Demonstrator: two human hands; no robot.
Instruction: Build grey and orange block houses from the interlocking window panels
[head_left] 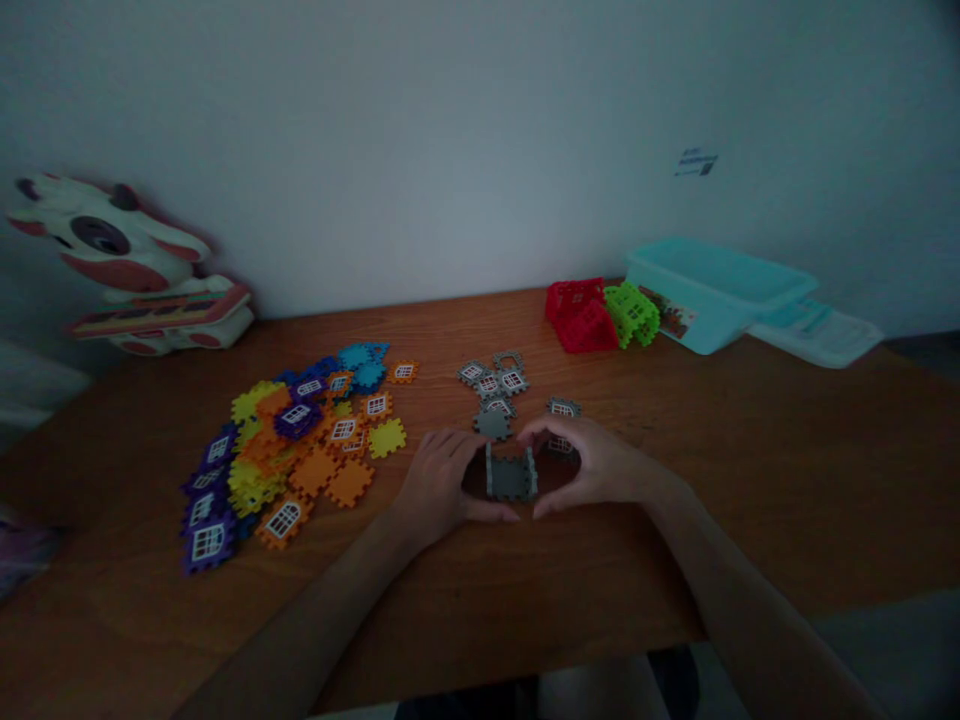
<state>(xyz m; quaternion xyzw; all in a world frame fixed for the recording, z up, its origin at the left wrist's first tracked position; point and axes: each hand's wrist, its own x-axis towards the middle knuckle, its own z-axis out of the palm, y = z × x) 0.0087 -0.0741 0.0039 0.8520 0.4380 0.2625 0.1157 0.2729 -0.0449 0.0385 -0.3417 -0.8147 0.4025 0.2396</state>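
My left hand (pixel 439 480) and right hand (pixel 589 462) curl in from opposite sides, fingers pinching the upright side walls of a U-shaped grey tile assembly (pixel 511 482); cannot tell if it touches the wooden table (pixel 480 590). To its left: heaped multicoloured interlocking tiles (pixel 315 468). Just beyond: loose grey window tiles (pixel 513 380). Farther: red tile structure (pixel 583 328) beside green one (pixel 636 312), turquoise bin (pixel 720 275) right, cow-shaped toy keyboard (pixel 131 265) far left.
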